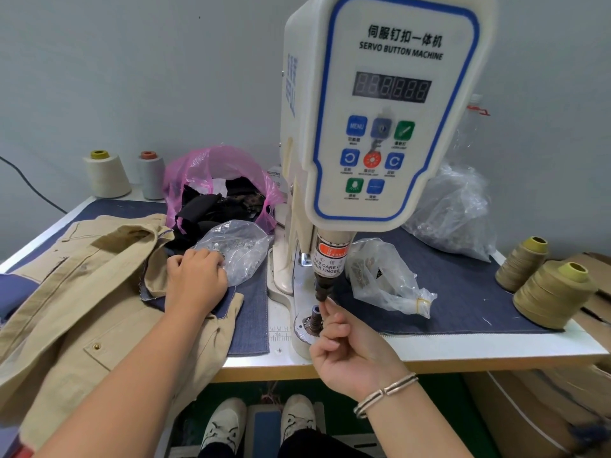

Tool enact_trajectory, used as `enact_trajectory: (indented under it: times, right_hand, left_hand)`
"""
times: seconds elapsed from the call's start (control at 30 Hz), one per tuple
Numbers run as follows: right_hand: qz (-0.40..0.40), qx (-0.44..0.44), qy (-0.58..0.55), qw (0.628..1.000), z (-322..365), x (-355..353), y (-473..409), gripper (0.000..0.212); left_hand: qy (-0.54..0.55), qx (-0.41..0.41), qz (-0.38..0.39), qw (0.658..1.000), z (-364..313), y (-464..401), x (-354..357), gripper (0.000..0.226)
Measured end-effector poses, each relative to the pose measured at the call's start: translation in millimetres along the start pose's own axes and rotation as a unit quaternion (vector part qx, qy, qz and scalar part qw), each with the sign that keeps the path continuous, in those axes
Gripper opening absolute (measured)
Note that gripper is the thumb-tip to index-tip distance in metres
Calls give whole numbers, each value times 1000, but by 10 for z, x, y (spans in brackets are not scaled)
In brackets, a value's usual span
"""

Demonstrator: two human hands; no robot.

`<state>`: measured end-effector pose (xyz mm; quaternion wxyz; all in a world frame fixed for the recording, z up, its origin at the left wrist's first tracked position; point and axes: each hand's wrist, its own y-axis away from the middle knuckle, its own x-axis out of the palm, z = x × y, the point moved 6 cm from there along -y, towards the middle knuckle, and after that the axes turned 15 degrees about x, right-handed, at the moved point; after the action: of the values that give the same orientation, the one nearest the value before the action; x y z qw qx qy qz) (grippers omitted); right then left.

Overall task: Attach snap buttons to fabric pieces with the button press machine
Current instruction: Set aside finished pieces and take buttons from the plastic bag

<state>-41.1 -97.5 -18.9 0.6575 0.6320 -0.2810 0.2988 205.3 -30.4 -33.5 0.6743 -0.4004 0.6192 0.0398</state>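
Observation:
The white servo button machine (390, 104) stands in the middle of the table, its dark upper punch (323, 285) above the lower die (314, 317). My right hand (350, 345) reaches up under the punch, and its fingertips pinch a small part at the punch's tip; the part itself is hidden. My left hand (195, 279) rests with curled fingers at the mouth of a clear bag of snap parts (238, 249). A beige garment (86, 292) with one brass snap lies on the left, under my left forearm.
A pink bag (211, 173) of black fabric sits behind the clear bag. More clear bags (386, 279) lie right of the machine. Thread cones stand at the back left (105, 175) and right edge (552, 292). Cardboard boxes (542, 411) sit at right. My feet rest by a pedal (264, 421).

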Motion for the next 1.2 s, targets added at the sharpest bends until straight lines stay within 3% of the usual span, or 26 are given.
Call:
enact_trajectory:
  times: [0.23, 0.6, 0.77, 0.9, 0.97, 1.07, 1.13, 1.2]
  right_hand:
    - [5, 2, -73, 997, -75, 17, 21, 27]
    - [45, -2, -150, 988, -120, 97, 94, 26]
    - [36, -63, -47, 996, -219, 8, 63, 24]
    - [-27, -123, 170, 977, -352, 16, -99, 16]
    - [-32, -155, 362, 919, -440, 190, -215, 18]
    - [-34, -256, 598, 758, -512, 552, -459, 17]
    - [-50, -356, 672, 647, -464, 791, -651, 18]
    - [-74, -416, 710, 563, -362, 965, -862, 28]
  left_hand:
    - [1, 2, -1, 1000, 1, -2, -4, 16]
    - [1, 8, -10, 1000, -6, -9, -20, 16]
    - [33, 41, -77, 996, -64, 4, -153, 17]
    - [83, 33, -137, 987, -80, 3, -299, 33]
    - [98, -42, -98, 989, 29, -25, -254, 38]
    - [166, -140, 71, 974, 194, -15, -28, 51]
    - [207, -80, 136, 966, 151, -19, 86, 54]
    - [235, 2, 161, 959, 62, -21, 94, 50]
